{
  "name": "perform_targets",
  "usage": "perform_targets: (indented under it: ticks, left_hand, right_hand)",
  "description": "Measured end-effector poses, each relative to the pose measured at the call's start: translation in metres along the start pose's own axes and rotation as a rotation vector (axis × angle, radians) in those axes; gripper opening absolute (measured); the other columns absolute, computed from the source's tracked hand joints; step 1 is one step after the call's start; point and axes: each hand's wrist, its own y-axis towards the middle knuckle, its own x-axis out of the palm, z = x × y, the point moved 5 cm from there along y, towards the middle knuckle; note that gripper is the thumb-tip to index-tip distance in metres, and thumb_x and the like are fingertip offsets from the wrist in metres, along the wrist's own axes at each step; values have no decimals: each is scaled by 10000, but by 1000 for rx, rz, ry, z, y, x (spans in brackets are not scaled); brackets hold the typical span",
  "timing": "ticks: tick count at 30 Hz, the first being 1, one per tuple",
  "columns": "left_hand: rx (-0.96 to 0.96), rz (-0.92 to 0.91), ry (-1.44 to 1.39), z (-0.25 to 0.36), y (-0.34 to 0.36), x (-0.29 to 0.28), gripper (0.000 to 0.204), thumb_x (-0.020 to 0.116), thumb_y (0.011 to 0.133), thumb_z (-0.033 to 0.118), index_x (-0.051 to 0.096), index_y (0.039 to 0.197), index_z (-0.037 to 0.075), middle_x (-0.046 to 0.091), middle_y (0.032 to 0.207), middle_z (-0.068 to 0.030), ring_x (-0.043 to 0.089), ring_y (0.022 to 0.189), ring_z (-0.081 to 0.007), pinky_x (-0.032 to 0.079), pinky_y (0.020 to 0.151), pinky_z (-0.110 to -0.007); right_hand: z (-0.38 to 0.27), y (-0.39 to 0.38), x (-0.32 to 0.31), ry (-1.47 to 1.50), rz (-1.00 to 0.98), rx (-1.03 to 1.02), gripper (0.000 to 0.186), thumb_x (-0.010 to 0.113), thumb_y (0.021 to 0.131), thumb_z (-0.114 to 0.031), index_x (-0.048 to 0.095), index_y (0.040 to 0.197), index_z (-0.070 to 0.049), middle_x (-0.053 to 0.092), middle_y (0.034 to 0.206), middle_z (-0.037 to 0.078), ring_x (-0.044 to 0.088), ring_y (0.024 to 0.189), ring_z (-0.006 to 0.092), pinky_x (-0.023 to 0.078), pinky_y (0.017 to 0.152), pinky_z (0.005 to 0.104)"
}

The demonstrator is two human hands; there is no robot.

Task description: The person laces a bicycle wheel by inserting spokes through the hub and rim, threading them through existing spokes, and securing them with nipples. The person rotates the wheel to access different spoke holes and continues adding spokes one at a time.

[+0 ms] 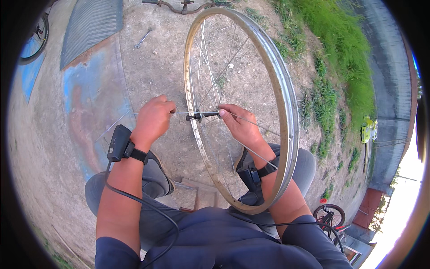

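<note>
Clenching a metal spoke (180, 112), the left hand (154, 117) is gripping it just left of the black wheel hub (204, 115). The right hand (242, 125) is pinching the hub's right end between thumb and fingers. The bicycle wheel rim (289, 112) is standing tilted, crossing over the right forearm. On the far side, a wrench (142, 40) and a handlebar (183, 9) are lying on dirt ground (156, 69).

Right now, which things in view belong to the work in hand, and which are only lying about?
In the work: wheel rim, black hub pinched by the right hand, thin spoke in the left hand.

Apparently just lying or standing about: wrench, bicycle handlebar, corrugated sheet, bicycle at lower right.
</note>
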Motion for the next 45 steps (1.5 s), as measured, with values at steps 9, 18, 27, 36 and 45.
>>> perform_targets:
  ticks: [9,18,27,36,45]
  left_hand:
    - [23,45,-90,12,11,5,65,669,880,31,707,884,85,596,904,-126,633,940,-370,514,782,-493]
    - [-27,227,-158,32,7,8,70,736,883,87,687,931,73,621,943,-112,642,970,-372,518,782,-491]
    - [-653,-24,-556,18,-11,61,330,763,964,328,714,1022,6,725,835,-145,700,782,-282,534,745,-405]
    - [-612,-21,-769,13,-7,88,349,717,994,322,741,1067,-19,743,883,-150,701,811,-269,530,759,-400]
    - [-629,16,-807,14,-7,87,272,718,1014,230,738,1079,-33,691,857,-29,572,783,-121,478,722,-319]
  right_hand:
    - [-3,-4,5,6,53,-54,310,760,1005,-209,752,1265,-40,774,1101,138,746,955,191,583,823,314]
    - [3,-3,3,-169,49,-95,372,753,918,-63,749,1288,-99,788,984,144,773,861,222,608,780,350]
    - [20,5,-3,-267,8,-41,345,716,923,-58,749,1265,-95,777,911,102,742,790,185,587,757,321]
    - [18,6,-9,-293,15,-27,345,731,911,-78,758,1254,-101,783,971,138,770,848,257,604,781,362]
    - [43,-4,-75,-344,-38,44,191,705,926,-112,821,1076,-90,761,1038,175,739,956,350,584,865,434]
